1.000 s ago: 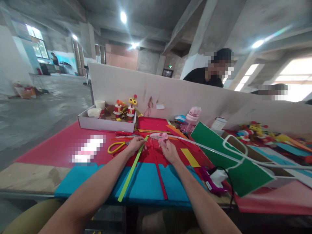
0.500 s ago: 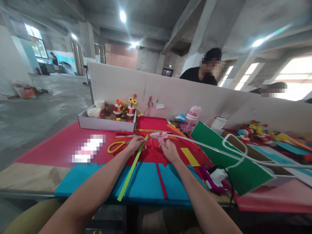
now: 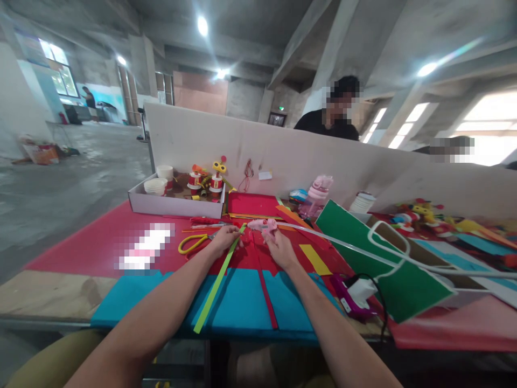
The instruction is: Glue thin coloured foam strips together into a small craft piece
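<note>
A long lime-green paper strip (image 3: 218,291) is pinched near its far end by my left hand (image 3: 226,240); its near end reaches the front table edge. My right hand (image 3: 279,248) is wrapped round a pink glue gun (image 3: 264,226), whose nozzle points left at the strip's far end. Whether the nozzle touches the strip I cannot tell. Between my arms a dark red strip (image 3: 266,299) lies across the blue sheets (image 3: 169,293). Yellow-handled scissors (image 3: 196,242) rest just left of my left hand, their blades partly hidden by it.
A white box (image 3: 177,206) with cups and toy figures stands at the back left. Rightward are a yellow paper piece (image 3: 315,260), a leaning green board (image 3: 371,258), a pink bottle (image 3: 319,196) and a purple power socket (image 3: 351,302). A white divider (image 3: 242,140) runs behind; a person stands beyond it.
My hands, the strip and the glue gun hold nearly the same place, with the gun turned very slightly. Beyond the divider, the person has shifted a little to the left.
</note>
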A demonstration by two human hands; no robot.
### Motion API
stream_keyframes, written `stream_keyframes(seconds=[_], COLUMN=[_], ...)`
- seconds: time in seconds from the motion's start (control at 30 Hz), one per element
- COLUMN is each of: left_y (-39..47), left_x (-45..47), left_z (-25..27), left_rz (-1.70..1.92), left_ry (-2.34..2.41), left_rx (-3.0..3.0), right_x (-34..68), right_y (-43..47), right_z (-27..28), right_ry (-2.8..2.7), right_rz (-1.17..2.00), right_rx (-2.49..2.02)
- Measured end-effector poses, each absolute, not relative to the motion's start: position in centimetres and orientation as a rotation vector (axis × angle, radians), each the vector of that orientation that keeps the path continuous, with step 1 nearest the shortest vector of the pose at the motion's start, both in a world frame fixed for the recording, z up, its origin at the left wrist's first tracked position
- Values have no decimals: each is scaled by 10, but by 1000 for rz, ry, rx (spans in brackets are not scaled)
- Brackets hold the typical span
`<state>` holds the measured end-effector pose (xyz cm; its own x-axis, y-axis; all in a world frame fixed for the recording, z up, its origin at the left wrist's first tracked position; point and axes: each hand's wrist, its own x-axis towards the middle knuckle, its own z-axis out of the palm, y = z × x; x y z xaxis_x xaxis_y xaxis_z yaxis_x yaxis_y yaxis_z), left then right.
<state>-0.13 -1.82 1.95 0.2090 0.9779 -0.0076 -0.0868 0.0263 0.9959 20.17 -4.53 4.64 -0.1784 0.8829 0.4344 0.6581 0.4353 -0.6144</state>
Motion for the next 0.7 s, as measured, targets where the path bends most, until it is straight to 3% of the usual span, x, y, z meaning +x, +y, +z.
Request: stream_keyframes(seconds=[0.1,0.27,0.37,0.47,0.6,0.7], left_y=[-19,-18,-17,-17,-16,-16], left_x=[-2,-3,-3,-4,-5,-5], left_z=[21,23,23,22,22,21], left_rz=[1058,1034,1044,1049,1057,1054], left_ry=[1012,1040,1023,1018,1012,1005], left_rx=[1206,1173,1165,1161,1155,1165], right_x=[205,208,212,218,224,225], right_y=[-44,-34,-22,-5,15,22], right_z=[44,37,31,24,21,21], right_ry=[-1841,-1508,-1386,-1374,-1639,-1758], right_rz=[482,939,975,887,467,324], right_rx=[-1318,-1284,-1320,-1456,-1835,-2017])
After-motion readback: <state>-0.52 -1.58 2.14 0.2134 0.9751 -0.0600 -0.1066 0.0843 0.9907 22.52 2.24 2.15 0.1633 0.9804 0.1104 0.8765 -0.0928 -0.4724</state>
